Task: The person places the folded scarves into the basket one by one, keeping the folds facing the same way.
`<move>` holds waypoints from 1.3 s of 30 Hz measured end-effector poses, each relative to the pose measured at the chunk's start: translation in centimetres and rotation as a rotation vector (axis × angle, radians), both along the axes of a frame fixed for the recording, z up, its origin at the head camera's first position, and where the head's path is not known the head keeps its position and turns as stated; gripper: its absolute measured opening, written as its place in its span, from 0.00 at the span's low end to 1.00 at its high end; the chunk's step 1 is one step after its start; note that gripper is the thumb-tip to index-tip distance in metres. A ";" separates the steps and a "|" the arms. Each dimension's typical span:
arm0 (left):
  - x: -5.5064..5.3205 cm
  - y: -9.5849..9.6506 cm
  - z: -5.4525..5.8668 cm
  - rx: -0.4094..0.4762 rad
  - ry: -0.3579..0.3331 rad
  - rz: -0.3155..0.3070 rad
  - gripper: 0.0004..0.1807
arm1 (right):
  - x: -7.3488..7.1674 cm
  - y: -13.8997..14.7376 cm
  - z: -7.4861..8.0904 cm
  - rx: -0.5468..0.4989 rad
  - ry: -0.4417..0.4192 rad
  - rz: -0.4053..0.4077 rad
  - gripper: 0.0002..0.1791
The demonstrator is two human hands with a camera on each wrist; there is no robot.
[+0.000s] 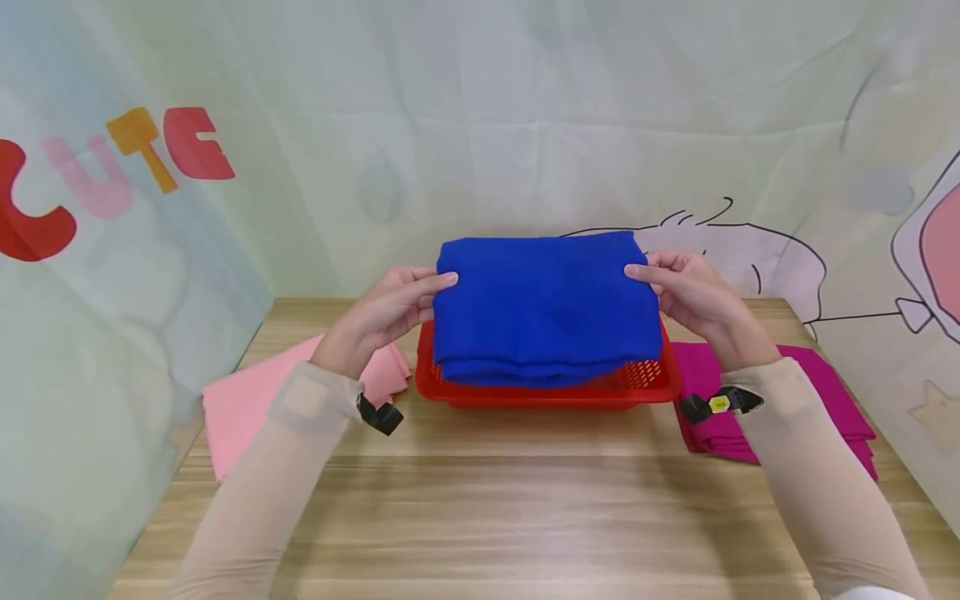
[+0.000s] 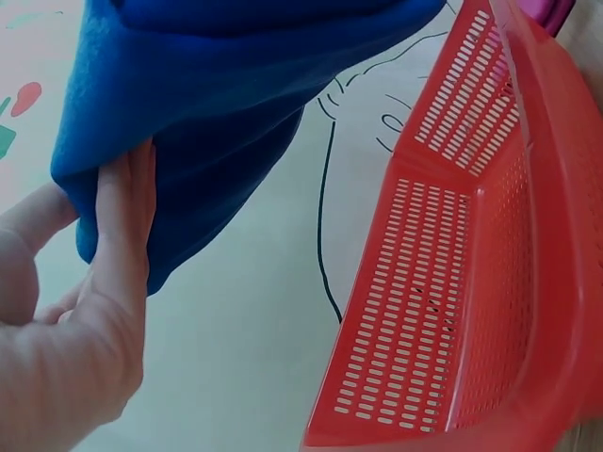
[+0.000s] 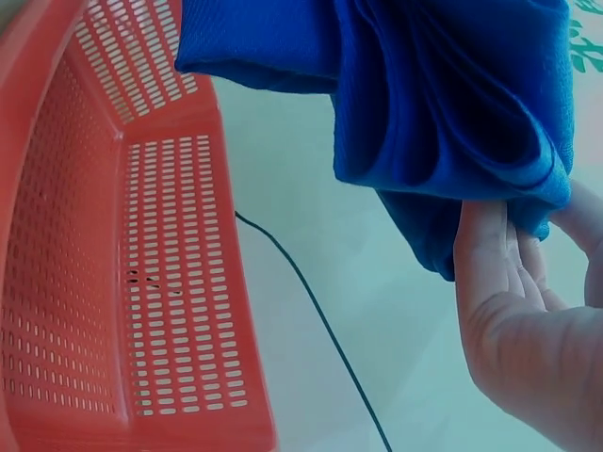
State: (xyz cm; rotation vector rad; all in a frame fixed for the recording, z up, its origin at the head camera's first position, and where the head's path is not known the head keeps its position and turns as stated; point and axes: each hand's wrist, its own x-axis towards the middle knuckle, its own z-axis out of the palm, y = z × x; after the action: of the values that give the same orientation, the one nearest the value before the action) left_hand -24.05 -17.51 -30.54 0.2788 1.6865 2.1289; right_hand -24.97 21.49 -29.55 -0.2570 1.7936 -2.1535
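Note:
A folded blue cloth (image 1: 546, 304) is held up by both hands above a red plastic basket (image 1: 540, 398). At its left edge my left hand (image 1: 390, 307) pinches it, thumb on the near face and fingers behind. My right hand (image 1: 693, 292) grips the right edge the same way. In the left wrist view the fingers reach under the cloth (image 2: 207, 104), beside the slotted basket wall (image 2: 405, 292). Layered folds of the cloth (image 3: 443, 104) show in the right wrist view. The cloth hides the basket's back rim in the head view.
A folded pink cloth (image 1: 258, 396) lies on the wooden table (image 1: 525, 517) left of the basket, partly behind the left forearm. On the right lies a folded magenta cloth (image 1: 817, 392), partly covered by the right forearm. A printed curtain (image 1: 480, 125) hangs behind the table.

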 end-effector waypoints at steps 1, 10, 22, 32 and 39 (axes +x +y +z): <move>-0.1 0.0 0.0 0.000 0.000 0.003 0.20 | -0.1 0.0 0.0 0.000 -0.001 -0.003 0.15; -1.2 0.5 -0.3 -0.002 -0.008 0.021 0.22 | -1.2 0.1 -0.5 0.013 -0.014 -0.034 0.15; -3.0 1.0 -1.2 -0.004 -0.066 0.066 0.08 | -2.9 0.4 -1.3 0.007 0.018 0.005 0.16; -3.6 1.2 -2.1 -0.009 -0.074 0.059 0.09 | -3.7 0.7 -2.5 0.047 0.009 -0.020 0.13; -4.1 1.3 -2.7 -0.031 -0.091 0.063 0.09 | -3.9 0.7 -2.9 0.075 -0.004 -0.043 0.12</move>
State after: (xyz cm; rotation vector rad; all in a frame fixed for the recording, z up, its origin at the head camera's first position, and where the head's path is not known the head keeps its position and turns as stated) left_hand -28.16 -16.24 -33.24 0.1183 1.6955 2.1246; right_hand -28.90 22.20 -32.46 -0.1984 1.8898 -2.1081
